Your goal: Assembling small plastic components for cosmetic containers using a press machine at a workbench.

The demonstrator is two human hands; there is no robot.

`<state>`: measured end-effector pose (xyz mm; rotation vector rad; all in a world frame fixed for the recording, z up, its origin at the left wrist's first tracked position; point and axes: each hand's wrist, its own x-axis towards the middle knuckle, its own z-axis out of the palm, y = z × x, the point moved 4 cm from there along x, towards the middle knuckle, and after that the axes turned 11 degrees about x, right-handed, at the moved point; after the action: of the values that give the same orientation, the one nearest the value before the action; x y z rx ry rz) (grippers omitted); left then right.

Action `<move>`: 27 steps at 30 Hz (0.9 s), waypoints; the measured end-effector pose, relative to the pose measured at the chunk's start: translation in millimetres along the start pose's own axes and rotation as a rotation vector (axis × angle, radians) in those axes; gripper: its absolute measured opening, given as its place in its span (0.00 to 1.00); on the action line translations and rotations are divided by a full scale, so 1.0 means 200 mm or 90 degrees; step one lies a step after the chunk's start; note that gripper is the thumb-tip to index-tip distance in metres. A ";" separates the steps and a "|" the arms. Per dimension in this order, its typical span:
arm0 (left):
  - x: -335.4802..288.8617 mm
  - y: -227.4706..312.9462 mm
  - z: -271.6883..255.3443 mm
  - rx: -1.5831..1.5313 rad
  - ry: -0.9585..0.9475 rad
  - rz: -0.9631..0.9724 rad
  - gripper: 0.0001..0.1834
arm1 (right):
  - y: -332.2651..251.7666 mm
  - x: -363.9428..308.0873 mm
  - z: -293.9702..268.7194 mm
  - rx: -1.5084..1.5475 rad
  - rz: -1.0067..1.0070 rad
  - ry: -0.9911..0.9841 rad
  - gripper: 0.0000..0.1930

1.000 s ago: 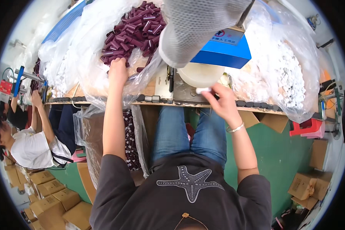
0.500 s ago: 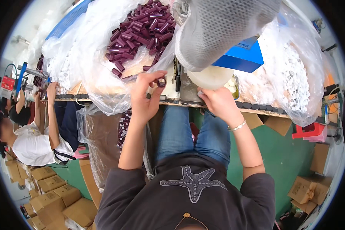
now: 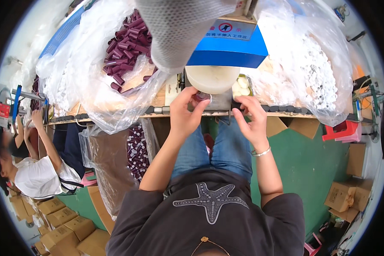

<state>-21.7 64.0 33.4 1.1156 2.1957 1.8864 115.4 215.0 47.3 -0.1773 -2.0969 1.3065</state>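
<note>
Below the round white pad (image 3: 213, 79) of a blue press (image 3: 230, 52), my left hand (image 3: 185, 113) pinches a short maroon tube (image 3: 202, 96) with a pale ring at its end. The tube lies low over the grey metal plate (image 3: 222, 102) at the table's front edge. To the right of the plate my right hand (image 3: 252, 118) has its thumb and fingers apart, and I see nothing between them. Its fingertips are close to a small container of round cream-coloured pieces (image 3: 242, 86). A grey mesh-like cover (image 3: 179, 38) hangs in front of part of the press.
Many maroon tubes (image 3: 128, 49) lie piled on clear plastic at the left. White small parts (image 3: 318, 81) fill a plastic bag at the right. Below the table edge hangs a bag of finished-looking maroon pieces (image 3: 138, 153). Another person (image 3: 42, 173) works at the far left.
My left hand has brought the maroon tube rightward to the plate below the pad. My right hand has drawn away from the plate to the right, its fingers spreading. The view has shifted.
</note>
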 end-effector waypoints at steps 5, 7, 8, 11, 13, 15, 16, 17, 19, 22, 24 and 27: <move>0.01 0.00 0.08 0.177 -0.055 -0.001 0.14 | 0.06 -0.12 -0.04 -0.006 -0.011 -0.014 0.13; 0.01 -0.03 0.08 0.148 -0.021 -0.005 0.10 | 0.06 -0.14 -0.06 -0.014 0.005 -0.022 0.12; 0.00 -0.04 0.09 0.145 -0.022 -0.005 0.10 | 0.06 -0.15 -0.07 -0.019 0.012 -0.016 0.11; 0.00 -0.03 0.11 0.144 0.016 -0.004 0.11 | 0.10 -0.17 -0.09 -0.015 0.025 -0.009 0.11; 0.00 -0.02 0.11 0.110 0.006 -0.051 0.13 | 0.11 -0.17 -0.09 -0.011 0.025 -0.005 0.11; 0.03 -0.03 0.12 0.091 -0.027 -0.093 0.13 | 0.10 -0.17 -0.11 -0.012 0.025 0.002 0.12; 0.03 -0.04 0.12 0.071 -0.061 -0.132 0.13 | 0.09 -0.17 -0.12 -0.009 0.014 -0.001 0.11; 0.03 -0.05 0.12 0.065 -0.068 -0.130 0.13 | 0.08 -0.17 -0.13 -0.009 0.003 -0.004 0.11; 0.03 -0.05 0.12 0.183 -0.059 -0.079 0.12 | 0.06 -0.16 -0.15 -0.024 -0.031 0.006 0.11; 0.03 -0.02 0.08 0.217 -0.041 -0.056 0.13 | 0.09 -0.10 -0.39 -0.118 -0.064 0.110 0.09; 0.00 -0.08 0.06 0.214 -0.024 -0.087 0.13 | 0.18 -0.03 -0.68 -0.210 -0.013 0.295 0.07; 0.01 -0.08 0.08 0.163 -0.023 -0.092 0.12 | 0.41 0.09 -1.19 -0.326 0.040 0.444 0.08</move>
<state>-24.1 77.7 15.4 0.9808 2.4754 1.5522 223.5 442.1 55.7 -0.7981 -1.7580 0.5743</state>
